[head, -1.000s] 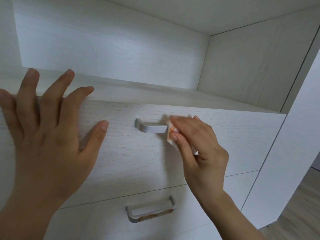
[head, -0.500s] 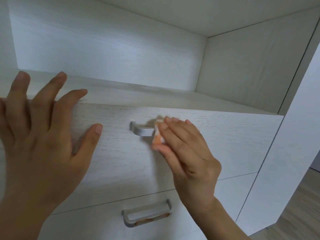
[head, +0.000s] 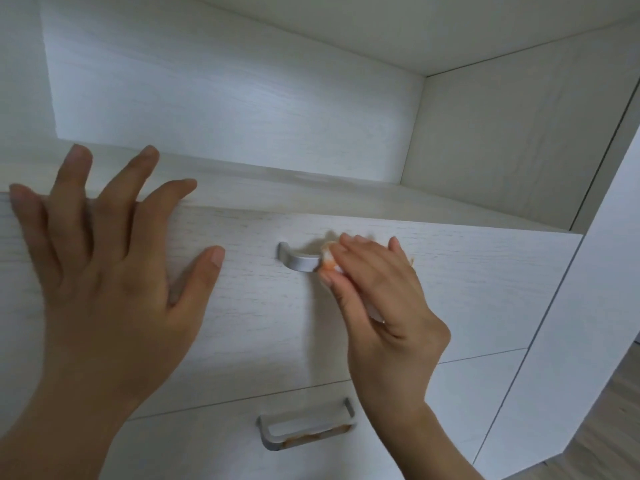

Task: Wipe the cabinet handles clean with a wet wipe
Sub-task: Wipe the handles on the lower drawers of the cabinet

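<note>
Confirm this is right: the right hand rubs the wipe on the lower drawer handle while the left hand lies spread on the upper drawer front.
Not quite. The head view shows the right hand rubbing the wipe on the upper drawer handle; the lower drawer handle is untouched. The left hand does lie spread on the upper drawer front.

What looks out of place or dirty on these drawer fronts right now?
The lower handle carries orange-brown smears along its front bar, unlike the clean-looking left end of the upper handle. The wet wipe pinched in the right hand is stained the same orange. Nothing looks askew or broken.
</note>
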